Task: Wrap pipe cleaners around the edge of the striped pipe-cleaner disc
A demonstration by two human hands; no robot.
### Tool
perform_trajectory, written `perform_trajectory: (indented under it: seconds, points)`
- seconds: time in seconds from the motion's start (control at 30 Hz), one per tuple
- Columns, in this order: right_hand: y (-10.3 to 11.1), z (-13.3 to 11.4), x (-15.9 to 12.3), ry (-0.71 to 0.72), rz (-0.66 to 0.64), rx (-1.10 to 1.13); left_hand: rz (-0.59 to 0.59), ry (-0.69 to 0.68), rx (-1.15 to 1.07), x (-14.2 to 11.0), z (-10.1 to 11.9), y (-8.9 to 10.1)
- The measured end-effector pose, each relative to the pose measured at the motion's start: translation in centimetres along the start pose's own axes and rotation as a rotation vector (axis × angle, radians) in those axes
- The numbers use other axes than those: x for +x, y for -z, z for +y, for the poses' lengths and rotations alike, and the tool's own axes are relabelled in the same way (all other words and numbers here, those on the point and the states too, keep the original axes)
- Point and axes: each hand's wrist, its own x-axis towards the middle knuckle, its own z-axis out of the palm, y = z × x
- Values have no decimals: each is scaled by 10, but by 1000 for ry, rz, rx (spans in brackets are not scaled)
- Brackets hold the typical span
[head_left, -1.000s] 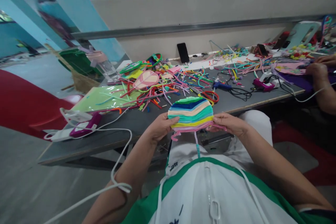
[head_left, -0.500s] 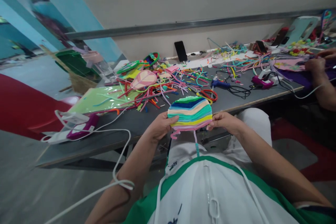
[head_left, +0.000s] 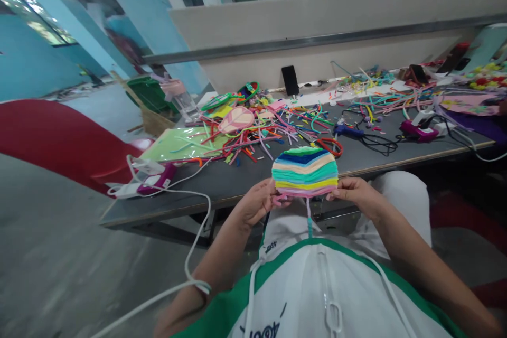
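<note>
Between my hands is a striped panel of pipe cleaners (head_left: 304,173), with green, dark blue, peach, teal, yellow and pink rows. My left hand (head_left: 257,200) grips its lower left edge, beside a curled pink end. The fingers of my right hand (head_left: 350,190) pinch its lower right corner. A lilac and teal stem (head_left: 309,216) hangs from the panel's bottom middle toward my lap. Just behind the panel, on the table, are scissors with red-orange handles (head_left: 331,147).
Loose pipe cleaners (head_left: 253,140) litter the grey table (head_left: 222,179). A blue glue gun (head_left: 348,130), a black phone (head_left: 290,80) and a clear bottle (head_left: 182,100) are farther back. A purple-white power strip (head_left: 154,182) trails a white cable across my left arm. A red chair (head_left: 67,142) stands left.
The camera view has swung left, so the table and panel appear farther right. My left hand has shifted lower on the panel's edge, its thumb no longer over the front. Both hands still hold it.
</note>
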Motion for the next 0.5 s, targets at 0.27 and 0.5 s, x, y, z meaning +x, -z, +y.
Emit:
perform_trajectory:
  seconds: [0.27, 0.5]
  points:
    - [6, 2, -4, 61, -144, 76, 96, 48, 54, -5, -10, -20]
    - [3, 13, -2, 155, -117, 239, 120, 112, 29, 4, -12, -18]
